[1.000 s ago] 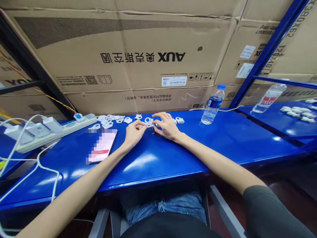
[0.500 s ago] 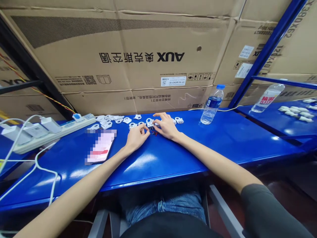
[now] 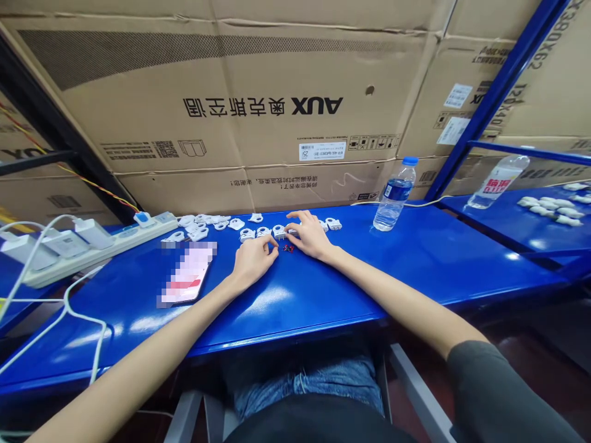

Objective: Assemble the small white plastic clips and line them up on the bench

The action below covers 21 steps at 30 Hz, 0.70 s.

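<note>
My left hand (image 3: 253,257) rests low over the blue table, thumb and forefinger pinched together. Anything between these fingertips is too small to make out. Just right of them lies a little cluster of red and dark parts (image 3: 288,248). My right hand (image 3: 313,235) is on the far side of that cluster, its fingers curved and apart, with the tips near a white plastic piece with a ring-shaped top (image 3: 279,232). Similar white pieces (image 3: 247,234) stand in a row on both sides, some partly hidden behind my right hand.
More white pieces (image 3: 197,231) lie loosely at the back left. A phone (image 3: 191,271) is left of my left arm, beside a power strip (image 3: 106,249) with chargers and white cables. A water bottle (image 3: 393,195) stands at right. Cardboard boxes (image 3: 258,67) wall off the back.
My left fingertips have drawn slightly back from the small red and dark parts, which now show more plainly. My right hand stays almost in place.
</note>
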Each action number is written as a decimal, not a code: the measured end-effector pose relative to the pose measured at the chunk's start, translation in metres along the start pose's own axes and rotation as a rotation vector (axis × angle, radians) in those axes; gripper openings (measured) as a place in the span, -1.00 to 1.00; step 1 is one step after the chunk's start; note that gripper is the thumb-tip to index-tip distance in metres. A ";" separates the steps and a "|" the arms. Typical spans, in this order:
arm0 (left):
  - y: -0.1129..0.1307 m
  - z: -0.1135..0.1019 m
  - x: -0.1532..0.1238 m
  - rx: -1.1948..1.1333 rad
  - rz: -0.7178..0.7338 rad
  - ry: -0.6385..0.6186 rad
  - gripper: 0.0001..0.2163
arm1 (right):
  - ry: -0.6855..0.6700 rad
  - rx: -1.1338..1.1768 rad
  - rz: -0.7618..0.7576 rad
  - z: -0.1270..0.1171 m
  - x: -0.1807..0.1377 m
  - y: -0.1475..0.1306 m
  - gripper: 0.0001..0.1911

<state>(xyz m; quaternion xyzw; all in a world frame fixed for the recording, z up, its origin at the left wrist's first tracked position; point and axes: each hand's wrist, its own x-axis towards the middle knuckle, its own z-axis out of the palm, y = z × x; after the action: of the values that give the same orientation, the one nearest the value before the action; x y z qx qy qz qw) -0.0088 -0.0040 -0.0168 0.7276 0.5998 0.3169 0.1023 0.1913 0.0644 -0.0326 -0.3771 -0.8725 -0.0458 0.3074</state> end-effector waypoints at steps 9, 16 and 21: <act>0.000 -0.011 0.003 -0.045 -0.045 -0.047 -0.87 | 0.016 0.018 0.000 0.001 -0.001 0.001 -0.80; -0.001 -0.014 0.002 -0.115 -0.041 0.061 -0.89 | 0.046 0.029 -0.045 0.001 0.004 -0.004 -0.80; -0.006 -0.019 0.006 -0.231 -0.041 0.413 -0.90 | -0.050 0.004 -0.016 0.003 0.018 -0.014 -0.78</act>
<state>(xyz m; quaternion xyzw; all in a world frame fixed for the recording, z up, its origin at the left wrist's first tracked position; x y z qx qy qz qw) -0.0243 -0.0016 -0.0033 0.6183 0.5825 0.5234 0.0663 0.1704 0.0665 -0.0229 -0.3706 -0.8829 -0.0370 0.2859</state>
